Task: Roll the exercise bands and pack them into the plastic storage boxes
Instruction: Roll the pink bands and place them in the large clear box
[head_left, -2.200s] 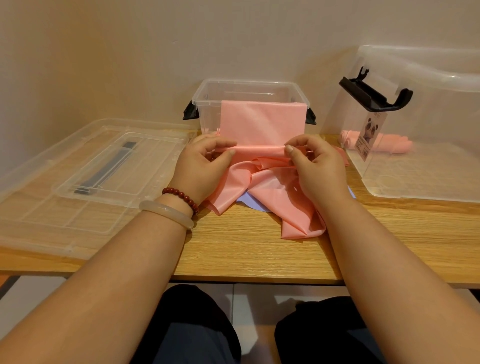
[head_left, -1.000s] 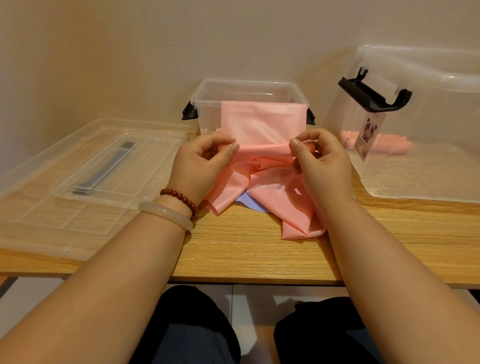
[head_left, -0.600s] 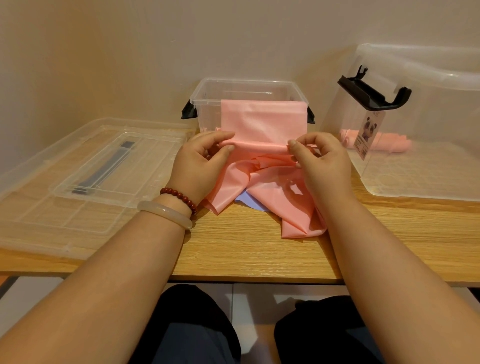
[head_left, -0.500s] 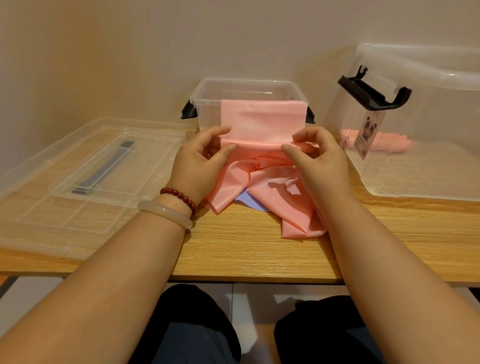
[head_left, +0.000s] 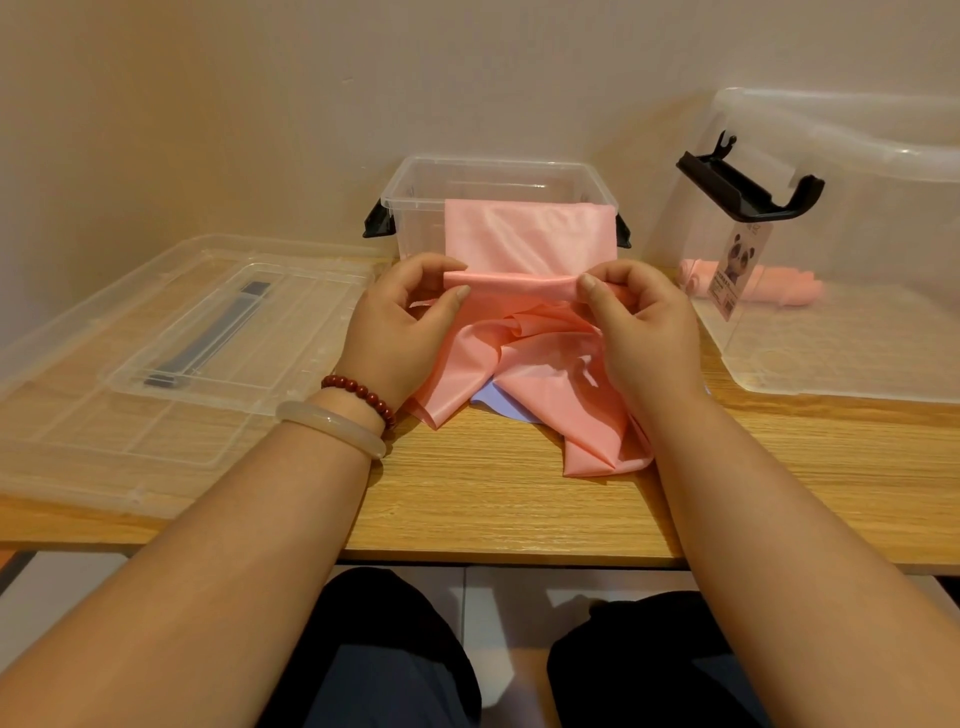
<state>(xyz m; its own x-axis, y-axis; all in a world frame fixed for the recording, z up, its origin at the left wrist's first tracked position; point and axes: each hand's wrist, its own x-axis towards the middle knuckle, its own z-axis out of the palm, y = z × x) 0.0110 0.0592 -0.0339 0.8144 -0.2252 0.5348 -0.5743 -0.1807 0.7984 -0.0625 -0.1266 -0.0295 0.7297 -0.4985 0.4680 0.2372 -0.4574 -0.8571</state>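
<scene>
Left hand and right hand each pinch the rolled edge of the pink band, which drapes from the far small box onto the table. Judged thin, limp, slippery; grip both roll ends.

Left hand: the left hand sits a little higher off the desk than two seconds ago. Its fingers have opened from a tight curl and now arch over the roll, with the thumb underneath.
Right hand: the right hand has risen too. Its thumb, which reached toward the middle half a second ago, is back near the roll's right end.
Pink band: the rolled edge of the pink band lies higher and nearer the desk's back edge. Less flat band shows below the rim of the small box.
</scene>
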